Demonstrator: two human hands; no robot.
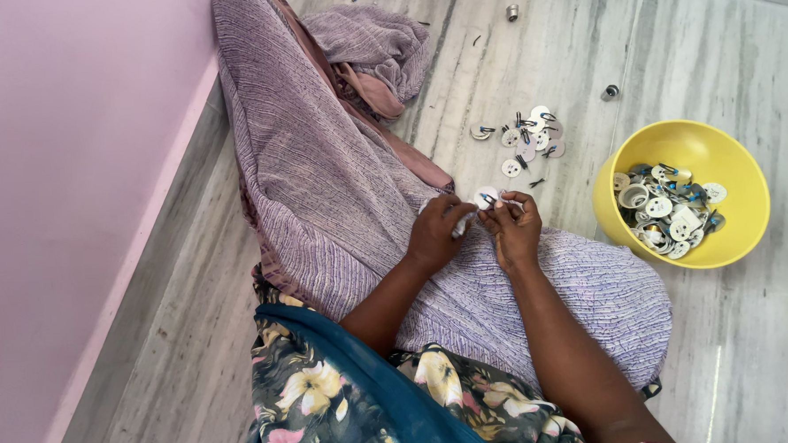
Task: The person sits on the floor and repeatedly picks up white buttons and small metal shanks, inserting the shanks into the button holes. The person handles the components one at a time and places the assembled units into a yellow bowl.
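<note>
The person sits on the grey marble-patterned floor (582, 54) with a lilac striped cloth (339, 188) over the legs. Both hands meet above the cloth, left of the round yellow plastic bowl (737, 158). The left hand (436, 233) and right hand (514, 229) together pinch one small white round plastic disc (485, 196) with a dark clip on it; each grip is pressed together on that disc.

Judging by how things lie, the work seems partly done: a small heap of white discs with dark clips (528, 138) lies on the floor up and left of the bowl, while the bowl holds a larger pile of mixed white discs and rings (668, 208). Two small metal cylinders (611, 91) lie on the floor above the bowl.
</note>
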